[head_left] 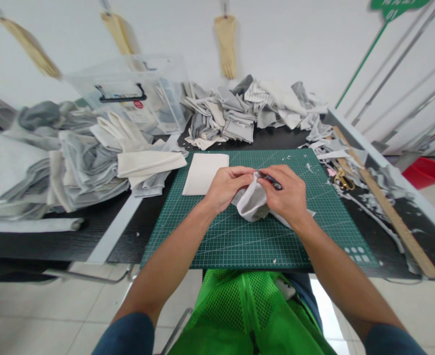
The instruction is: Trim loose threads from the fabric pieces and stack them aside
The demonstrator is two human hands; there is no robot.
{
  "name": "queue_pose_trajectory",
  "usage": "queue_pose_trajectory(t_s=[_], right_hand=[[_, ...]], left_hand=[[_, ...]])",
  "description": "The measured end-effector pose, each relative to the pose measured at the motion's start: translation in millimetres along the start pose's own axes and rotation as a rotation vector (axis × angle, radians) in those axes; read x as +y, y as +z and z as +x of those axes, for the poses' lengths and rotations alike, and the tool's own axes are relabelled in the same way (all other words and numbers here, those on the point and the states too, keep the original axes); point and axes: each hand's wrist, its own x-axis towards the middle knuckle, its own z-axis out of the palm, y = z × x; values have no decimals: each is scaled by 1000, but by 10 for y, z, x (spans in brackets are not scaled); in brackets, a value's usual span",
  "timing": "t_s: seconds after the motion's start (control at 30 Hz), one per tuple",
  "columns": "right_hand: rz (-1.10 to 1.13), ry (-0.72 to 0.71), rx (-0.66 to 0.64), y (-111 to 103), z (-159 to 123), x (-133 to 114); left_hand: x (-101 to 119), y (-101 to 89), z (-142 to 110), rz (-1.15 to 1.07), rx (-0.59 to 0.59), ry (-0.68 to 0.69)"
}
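Note:
A piece of light grey cloth is bunched up just above the green cutting mat. My left hand pinches its upper edge between thumb and fingers. Closed around a small tool with a black handle, my right hand works at that same edge, close to the left fingertips. The tool's tip is hidden by the fingers and cloth, so its exact kind cannot be made out. Left of the hands, a flat cream cloth piece lies on the mat.
Piled fabric covers the table's left side, and folded grey pieces are heaped at the back beside a clear plastic bin. At right lie gold-handled scissors, a long wooden ruler and scraps. A red bucket stands beyond.

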Motion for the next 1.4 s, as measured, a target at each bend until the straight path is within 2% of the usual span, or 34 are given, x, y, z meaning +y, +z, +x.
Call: queue_pose_trajectory(t_s=[0.17, 0.33, 0.4, 0.5, 0.6, 0.7, 0.77, 0.83, 0.93, 1.13, 1.23, 1.4], right_hand=[[37, 30, 17, -15, 4, 79], [-50, 190, 49, -25, 42, 384], [-55, 257, 14, -44, 72, 469], [80, 316, -129, -140, 130, 486], [179, 232, -399, -297, 180, 445], [91, 136, -634, -403, 200, 455], [-12, 149, -679, -407, 200, 499], [-104, 238, -634, -378, 199, 549], [-103, 420, -503, -358, 205, 590], [282, 679, -279, -487, 228, 611], [335, 750, -311, -510, 233, 673], [276, 865, -372, -445, 204, 822]], left_hand=[[21, 2, -4, 10, -12, 21], [63, -28, 34, 10, 73, 44], [65, -46, 55, -7, 91, 18], [46, -78, 86, -39, 91, -7], [4, -138, 136, -20, 89, 63], [-57, -237, 215, 107, 173, 213], [-94, -308, 271, 249, 251, 283], [-116, -369, 317, 378, 325, 318], [-108, -435, 353, 453, 350, 322], [-33, -488, 347, 451, 444, 288], [-34, -488, 351, 315, 422, 193], [-67, -566, 412, 122, 370, 37]])
